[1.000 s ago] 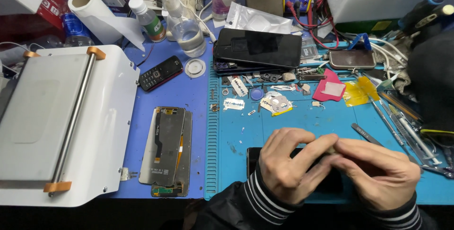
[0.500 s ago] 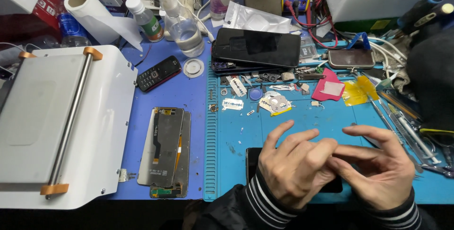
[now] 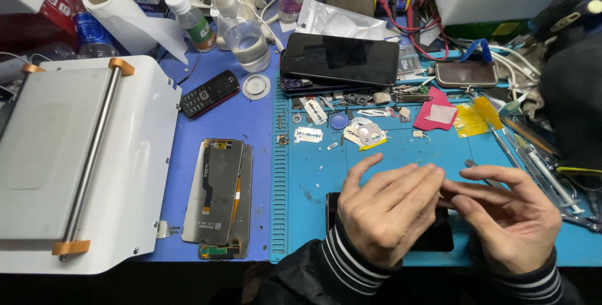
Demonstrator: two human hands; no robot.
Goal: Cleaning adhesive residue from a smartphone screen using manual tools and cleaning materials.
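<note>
Hovering left hand (image 3: 385, 211), right hand (image 3: 511, 217), over flat glossy black phone (image 3: 433, 239)

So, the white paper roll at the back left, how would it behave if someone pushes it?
The white paper roll lies on its side, so it would probably roll easily. It looks light, with a hollow core. Its loose sheet end hangs out and seems floppy, and might drag against the small bottle beside it.
</note>
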